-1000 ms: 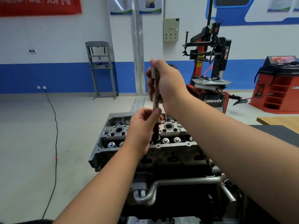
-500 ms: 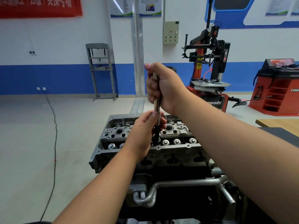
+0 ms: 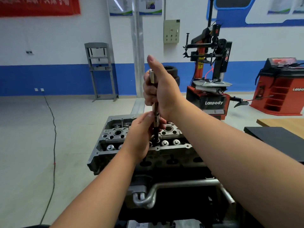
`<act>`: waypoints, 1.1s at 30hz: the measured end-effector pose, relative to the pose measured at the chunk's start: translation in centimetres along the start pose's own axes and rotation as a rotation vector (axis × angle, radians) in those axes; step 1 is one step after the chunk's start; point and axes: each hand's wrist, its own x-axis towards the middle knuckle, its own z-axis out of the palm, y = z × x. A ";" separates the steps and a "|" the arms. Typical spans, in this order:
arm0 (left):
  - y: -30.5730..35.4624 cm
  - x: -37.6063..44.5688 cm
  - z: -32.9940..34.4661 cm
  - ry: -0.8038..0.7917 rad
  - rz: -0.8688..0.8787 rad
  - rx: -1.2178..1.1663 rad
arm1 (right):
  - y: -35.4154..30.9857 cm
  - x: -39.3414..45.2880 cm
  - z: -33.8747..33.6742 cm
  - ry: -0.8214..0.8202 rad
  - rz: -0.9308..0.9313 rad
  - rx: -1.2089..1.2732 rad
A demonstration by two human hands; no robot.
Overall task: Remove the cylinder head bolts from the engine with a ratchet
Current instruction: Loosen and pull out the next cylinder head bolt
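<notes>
The upper part of an upright ratchet [image 3: 153,96] is gripped by the right hand [image 3: 162,89], whose fingers are curled round the shaft with the thumb raised above the tool's top end. The lower part of the tool is pinched just beneath by the left hand [image 3: 141,137], between thumb and fingers, where the socket [image 3: 156,120] is joined to it. The tool's dark lower end is set down into the cylinder head [image 3: 169,134], near its middle; whether a bolt is engaged cannot be told. The engine [image 3: 164,178] is seen near and central, with a bent metal pipe [image 3: 172,186] across its near side. A tyre changer [image 3: 212,76] is stood far right, a grey frame [image 3: 100,71] far left, and a black cable [image 3: 53,137] is trailed over the floor at left.
</notes>
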 end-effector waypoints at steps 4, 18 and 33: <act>-0.2 0.0 0.3 0.046 0.027 0.089 | 0.2 -0.8 0.4 0.231 -0.123 -0.171; -0.4 0.2 -0.2 0.027 0.045 0.057 | 0.2 -0.3 0.2 0.180 -0.166 -0.133; -0.3 0.2 0.3 0.013 -0.004 0.070 | 0.9 0.4 -0.6 0.101 -0.057 0.078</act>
